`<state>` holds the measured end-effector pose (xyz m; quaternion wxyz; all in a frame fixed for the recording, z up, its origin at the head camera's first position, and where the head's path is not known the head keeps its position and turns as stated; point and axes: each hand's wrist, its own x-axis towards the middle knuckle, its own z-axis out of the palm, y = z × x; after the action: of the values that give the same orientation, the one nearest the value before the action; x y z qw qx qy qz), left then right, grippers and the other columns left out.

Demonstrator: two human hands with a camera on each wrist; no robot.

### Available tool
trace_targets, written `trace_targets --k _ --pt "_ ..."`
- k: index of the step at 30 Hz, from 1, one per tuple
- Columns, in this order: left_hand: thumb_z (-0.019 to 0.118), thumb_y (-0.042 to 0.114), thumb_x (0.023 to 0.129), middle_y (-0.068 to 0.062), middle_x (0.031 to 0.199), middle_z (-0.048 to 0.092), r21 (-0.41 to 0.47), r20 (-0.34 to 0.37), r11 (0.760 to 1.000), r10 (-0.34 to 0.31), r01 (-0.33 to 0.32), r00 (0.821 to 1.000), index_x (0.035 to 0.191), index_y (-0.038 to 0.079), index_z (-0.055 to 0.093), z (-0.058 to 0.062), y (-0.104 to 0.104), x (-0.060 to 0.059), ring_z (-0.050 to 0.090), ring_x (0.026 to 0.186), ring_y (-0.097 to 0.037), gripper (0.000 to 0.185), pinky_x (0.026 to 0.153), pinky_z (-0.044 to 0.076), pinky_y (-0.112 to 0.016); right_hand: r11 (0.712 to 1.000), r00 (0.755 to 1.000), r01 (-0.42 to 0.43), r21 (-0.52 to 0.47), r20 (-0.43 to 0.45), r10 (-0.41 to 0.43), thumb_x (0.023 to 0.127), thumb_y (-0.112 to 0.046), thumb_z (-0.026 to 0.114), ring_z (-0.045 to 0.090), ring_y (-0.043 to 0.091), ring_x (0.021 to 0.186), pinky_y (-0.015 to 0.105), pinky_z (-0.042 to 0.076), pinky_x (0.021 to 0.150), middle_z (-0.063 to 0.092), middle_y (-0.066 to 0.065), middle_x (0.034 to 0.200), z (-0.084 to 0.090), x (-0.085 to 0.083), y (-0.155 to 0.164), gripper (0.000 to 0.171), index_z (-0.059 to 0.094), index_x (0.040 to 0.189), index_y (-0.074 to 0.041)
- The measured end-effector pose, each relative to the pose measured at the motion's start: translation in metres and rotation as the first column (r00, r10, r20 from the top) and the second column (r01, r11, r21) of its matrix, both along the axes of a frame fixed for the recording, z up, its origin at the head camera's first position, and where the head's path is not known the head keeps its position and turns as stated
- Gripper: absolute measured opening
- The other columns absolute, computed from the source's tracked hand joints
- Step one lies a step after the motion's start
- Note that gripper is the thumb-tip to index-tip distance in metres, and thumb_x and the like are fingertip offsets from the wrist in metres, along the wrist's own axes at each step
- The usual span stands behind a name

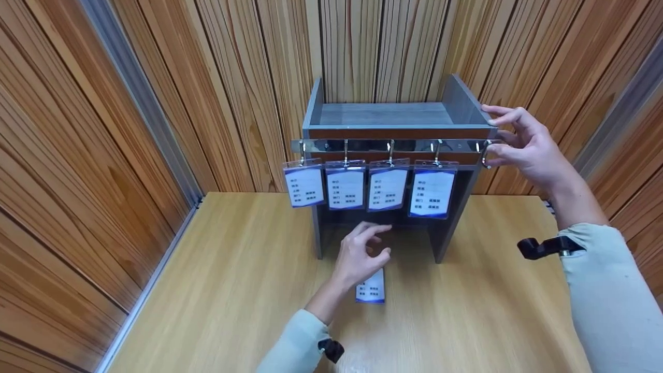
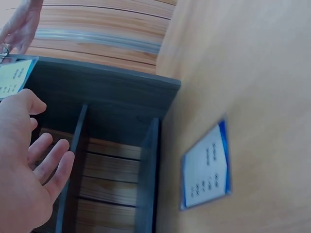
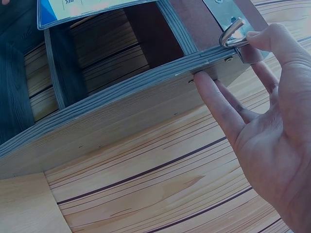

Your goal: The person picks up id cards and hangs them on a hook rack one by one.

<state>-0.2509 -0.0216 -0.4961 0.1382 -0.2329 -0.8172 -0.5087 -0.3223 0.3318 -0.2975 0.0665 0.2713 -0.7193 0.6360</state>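
Note:
A grey wooden shelf unit (image 1: 383, 114) stands on the table, with a metal hook rail (image 1: 368, 146) across its front. Several clear-sleeved name badges (image 1: 345, 187) hang from the rail's hooks; the rightmost hook (image 3: 232, 35) carries no badge. My right hand (image 1: 531, 147) grips the rail's right end, thumb by that hook and a fingertip against the shelf's side. My left hand (image 1: 360, 256) is in the air before the shelf, fingers loosely bent, holding nothing. Below it, another badge (image 2: 206, 167) lies on the table, partly hidden by that hand in the head view.
Wood-panelled walls (image 1: 233, 98) stand behind and beside the table (image 1: 233, 290). The shelf's side panels (image 1: 456, 217) reach down to the tabletop. Black wrist mounts (image 1: 549, 247) stick out from both sleeves.

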Motion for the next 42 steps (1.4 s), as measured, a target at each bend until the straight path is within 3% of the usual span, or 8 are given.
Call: trace_targets --k 7,16,27,38,42 --pt "0.082 0.013 0.096 -0.009 0.139 0.075 -0.063 0.036 0.997 0.035 -0.033 0.999 0.141 0.015 0.077 -0.01 -0.018 0.0 0.08 0.116 -0.028 0.046 0.095 0.064 -0.028 1.0 1.0 -0.009 -0.004 0.005 0.009 0.108 0.008 0.062 0.071 0.012 0.137 0.027 0.068 0.085 0.048 -0.003 0.172 0.0 -0.001 -0.002 0.035 0.059 0.141 -0.005" --pt "0.088 0.033 0.094 -0.009 0.152 0.068 -0.171 0.089 0.981 0.105 -0.088 0.991 0.148 0.023 0.072 -0.021 -0.028 0.003 0.061 0.142 -0.03 0.057 0.119 0.055 -0.058 1.0 1.0 -0.001 -0.002 0.006 0.001 0.109 0.006 0.063 0.072 0.011 0.136 0.026 0.068 0.086 0.048 -0.003 0.173 0.001 -0.001 -0.001 0.036 0.059 0.142 -0.006" --pt "0.093 0.055 0.085 -0.008 0.158 0.061 -0.297 0.078 0.938 0.212 -0.18 0.974 0.151 0.029 0.07 -0.037 -0.029 0.01 0.053 0.143 -0.032 0.074 0.114 0.052 -0.063 1.0 1.0 -0.003 -0.008 0.008 0.003 0.109 0.006 0.063 0.07 0.012 0.139 0.027 0.068 0.085 0.047 -0.002 0.173 -0.001 0.0 -0.001 0.036 0.058 0.142 -0.004" --pt "0.093 0.059 0.083 -0.011 0.16 0.058 -0.394 0.134 0.899 0.263 -0.193 0.955 0.154 0.029 0.067 -0.051 -0.023 0.013 0.055 0.142 -0.036 0.082 0.118 0.05 -0.071 1.0 1.0 0.008 0.008 0.009 -0.008 0.108 0.005 0.064 0.069 0.01 0.14 0.027 0.068 0.086 0.048 -0.003 0.173 -0.001 0.0 0.0 0.037 0.058 0.143 -0.005" --pt "0.093 0.058 0.083 -0.012 0.16 0.058 -0.402 0.141 0.895 0.271 -0.195 0.952 0.153 0.03 0.068 -0.056 -0.021 0.012 0.054 0.143 -0.037 0.08 0.119 0.049 -0.072 1.0 1.0 0.018 0.015 0.014 -0.018 0.108 0.004 0.065 0.068 0.01 0.14 0.027 0.067 0.086 0.047 -0.004 0.174 0.0 0.0 0.001 0.037 0.059 0.143 -0.007"
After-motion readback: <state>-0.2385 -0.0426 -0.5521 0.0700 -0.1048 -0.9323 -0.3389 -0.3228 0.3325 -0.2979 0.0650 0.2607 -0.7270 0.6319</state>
